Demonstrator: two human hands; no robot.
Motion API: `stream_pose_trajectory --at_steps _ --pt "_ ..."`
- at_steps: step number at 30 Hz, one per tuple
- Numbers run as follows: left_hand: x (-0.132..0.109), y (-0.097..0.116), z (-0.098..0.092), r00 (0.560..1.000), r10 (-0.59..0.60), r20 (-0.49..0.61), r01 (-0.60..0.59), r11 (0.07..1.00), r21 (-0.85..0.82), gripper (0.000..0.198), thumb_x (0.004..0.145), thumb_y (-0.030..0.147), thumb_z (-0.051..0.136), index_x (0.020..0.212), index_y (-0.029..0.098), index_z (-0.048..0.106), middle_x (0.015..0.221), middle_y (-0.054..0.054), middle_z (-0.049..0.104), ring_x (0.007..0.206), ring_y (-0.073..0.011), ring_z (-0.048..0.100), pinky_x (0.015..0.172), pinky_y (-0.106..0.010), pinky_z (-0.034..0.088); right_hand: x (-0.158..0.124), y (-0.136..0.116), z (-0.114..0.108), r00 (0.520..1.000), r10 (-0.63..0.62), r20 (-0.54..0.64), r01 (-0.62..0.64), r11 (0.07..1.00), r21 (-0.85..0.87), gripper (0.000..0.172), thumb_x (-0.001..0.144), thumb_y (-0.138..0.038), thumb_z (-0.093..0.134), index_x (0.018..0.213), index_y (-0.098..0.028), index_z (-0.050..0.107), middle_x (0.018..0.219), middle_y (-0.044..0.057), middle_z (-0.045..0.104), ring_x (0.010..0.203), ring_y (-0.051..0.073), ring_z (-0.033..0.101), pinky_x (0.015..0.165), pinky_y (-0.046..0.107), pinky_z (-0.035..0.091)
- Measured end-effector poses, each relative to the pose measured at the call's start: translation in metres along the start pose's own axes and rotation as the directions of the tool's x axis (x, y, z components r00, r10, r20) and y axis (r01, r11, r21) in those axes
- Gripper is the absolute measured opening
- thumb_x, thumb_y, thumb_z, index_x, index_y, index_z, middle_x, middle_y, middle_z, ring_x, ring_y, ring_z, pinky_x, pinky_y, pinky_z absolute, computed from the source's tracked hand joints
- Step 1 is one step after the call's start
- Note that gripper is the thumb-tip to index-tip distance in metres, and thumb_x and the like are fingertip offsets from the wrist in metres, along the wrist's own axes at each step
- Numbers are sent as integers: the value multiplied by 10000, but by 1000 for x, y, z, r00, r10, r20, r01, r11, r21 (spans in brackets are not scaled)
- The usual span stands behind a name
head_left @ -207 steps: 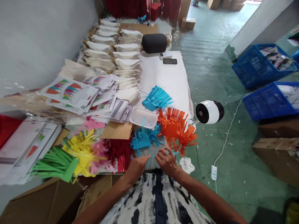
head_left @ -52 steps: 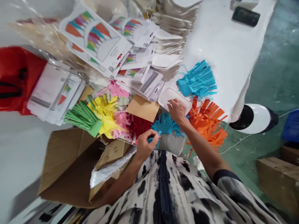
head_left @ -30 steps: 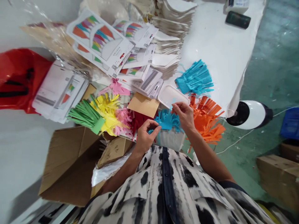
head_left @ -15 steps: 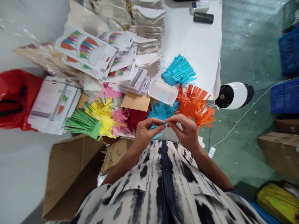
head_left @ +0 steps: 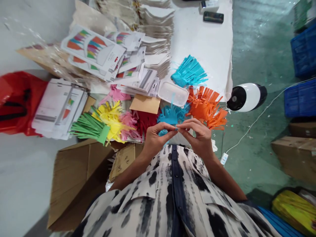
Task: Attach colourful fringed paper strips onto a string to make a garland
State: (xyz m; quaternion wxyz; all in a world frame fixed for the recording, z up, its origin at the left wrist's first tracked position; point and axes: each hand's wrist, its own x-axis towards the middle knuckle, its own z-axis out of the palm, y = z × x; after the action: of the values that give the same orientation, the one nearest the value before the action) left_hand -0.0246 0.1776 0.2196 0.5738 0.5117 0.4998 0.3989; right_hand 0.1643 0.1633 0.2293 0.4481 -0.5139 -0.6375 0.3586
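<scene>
My left hand (head_left: 155, 138) and my right hand (head_left: 197, 135) meet fingertip to fingertip just above my lap, both pinched on a small blue paper tassel (head_left: 175, 129) held between them. Right behind them on the table lies a loose blue fringe pile (head_left: 170, 114), with an orange fringe pile (head_left: 206, 107) to its right and a second blue pile (head_left: 189, 71) farther back. A shallow white plastic tray (head_left: 173, 93) sits between the piles.
Red (head_left: 144, 120), pink (head_left: 127, 123), yellow (head_left: 111, 117) and green (head_left: 87, 126) fringe piles run along the near edge. Printed packaging cards (head_left: 95, 51) and white envelope stacks (head_left: 155, 36) fill the back. An open cardboard box (head_left: 76, 177) stands lower left, a small fan (head_left: 245, 97) at right, a phone (head_left: 213, 17) far back.
My right hand left the white tray and came back to meet my left hand; both now pinch the blue tassel. The view swung from tilted to more level.
</scene>
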Motion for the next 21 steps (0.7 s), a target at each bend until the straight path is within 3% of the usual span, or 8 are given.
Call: stream_pose_trajectory --at_steps 7,12,18,21 --pt "-1 -2 3 1000 5 -1 -5 998 70 163 841 368 865 841 218 800 845 -11 799 814 -181 737 803 -302 569 -9 0 7 1000 24 15 -23 996 -90 63 1011 -230 663 986 -229 721 900 14 711 816 166 626 757 322 499" --pt "-5 -4 8 1000 13 -23 -10 996 94 388 845 357 877 1172 233 709 844 7 776 819 -161 754 798 -269 563 -12 1 6 997 82 4 -81 992 -95 70 1019 -247 651 978 -226 704 925 15 710 818 162 612 765 319 491" --pt "-7 -4 10 988 147 50 -153 972 178 404 907 284 817 1271 262 642 893 20 771 881 -153 763 941 -307 565 -16 6 -1 984 142 108 -139 990 -33 93 1011 -295 659 992 -220 710 913 17 720 813 159 642 748 305 502" --pt "-6 -6 9 981 148 128 -168 972 162 483 906 293 816 1350 267 626 1019 -12 784 994 -169 760 998 -323 558 -20 10 0 977 202 72 -201 979 -19 139 1027 -327 628 981 -216 697 887 16 706 787 155 641 748 306 508"
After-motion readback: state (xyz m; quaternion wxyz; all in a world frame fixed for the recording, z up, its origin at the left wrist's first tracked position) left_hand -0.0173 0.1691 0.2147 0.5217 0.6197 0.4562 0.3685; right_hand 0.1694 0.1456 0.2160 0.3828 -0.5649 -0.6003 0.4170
